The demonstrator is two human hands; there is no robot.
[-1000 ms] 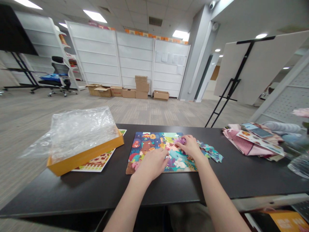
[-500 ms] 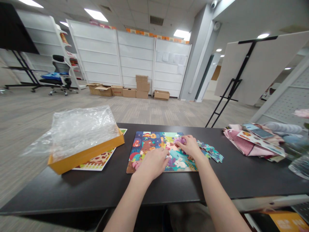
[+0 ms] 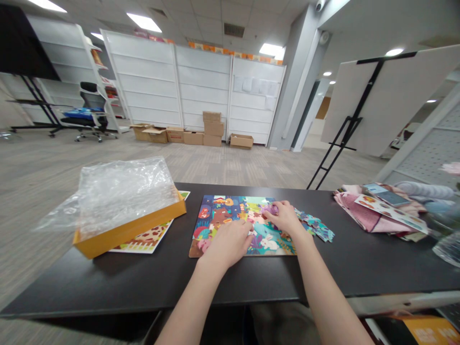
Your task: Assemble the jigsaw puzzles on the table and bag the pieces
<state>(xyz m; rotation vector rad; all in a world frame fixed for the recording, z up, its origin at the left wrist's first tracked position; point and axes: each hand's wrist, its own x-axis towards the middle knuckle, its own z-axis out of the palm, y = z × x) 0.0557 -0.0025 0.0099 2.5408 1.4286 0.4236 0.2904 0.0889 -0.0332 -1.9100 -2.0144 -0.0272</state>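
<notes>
A colourful jigsaw puzzle with animal pictures lies flat on the black table. My left hand rests on its middle, palm down, fingers stretched forward over the picture. At the puzzle's upper right, my right hand pinches a purple puzzle piece between thumb and fingers, low over the picture. Loose teal puzzle pieces lie in a heap just right of the puzzle, partly behind my right hand. My hands cover parts of the picture beneath them.
A yellow box with clear plastic wrap stands at the left, on top of a picture sheet. Folded cloths, a phone and a sticker sheet lie at the right, near a clear vase.
The view has shifted very slightly. Both hands stay in nearly the same places, the right still pinching the purple piece.
</notes>
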